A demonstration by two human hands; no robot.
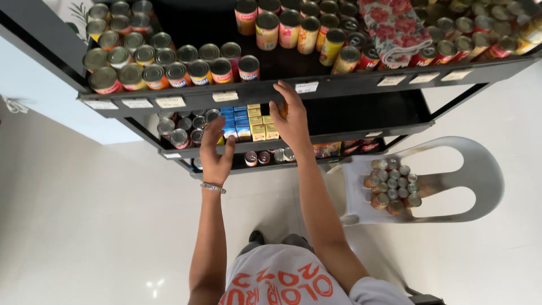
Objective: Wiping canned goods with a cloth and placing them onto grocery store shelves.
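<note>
Wall point(39, 96): pale blue, at far left behind the rack.
Floor point(84, 226): pale and glossy, spread under everything.
Rack point(186, 93): black metal shelving, seen from above, with white label strips along the front edge of the top shelf.
Cans at top left point(152, 65): packed in rows on the top shelf, silver lids up, red, orange and blue wrappers showing.
Cans on the second shelf point(183, 127): small cluster at the left end, just left of the boxes.
Left hand point(216, 151): raised in front of the second shelf, fingers spread and loose, gripping nothing; fingertips near the blue boxes, contact not clear. Thin bracelet point(213, 187) on the wrist.
Blue boxes point(232, 121): stacked in the middle of the second shelf, between the two hands.
Yellow boxes point(261, 125): stacked just right of the blue ones, next to the right hand.
Right hand point(291, 116): reached up to the rim of the top shelf, fingers resting on the edge, palm down; whether anything was held beneath, cannot tell.
Cans at top middle point(299, 28): yellow and pink wrappers, well back on the top shelf.
Cloth point(395, 25): red floral, folded, lying over cans at the top right.
Chair point(451, 181): white plastic, to the right of the rack.
Cans on the chair point(392, 186): tight bunch standing on the seat.
</note>
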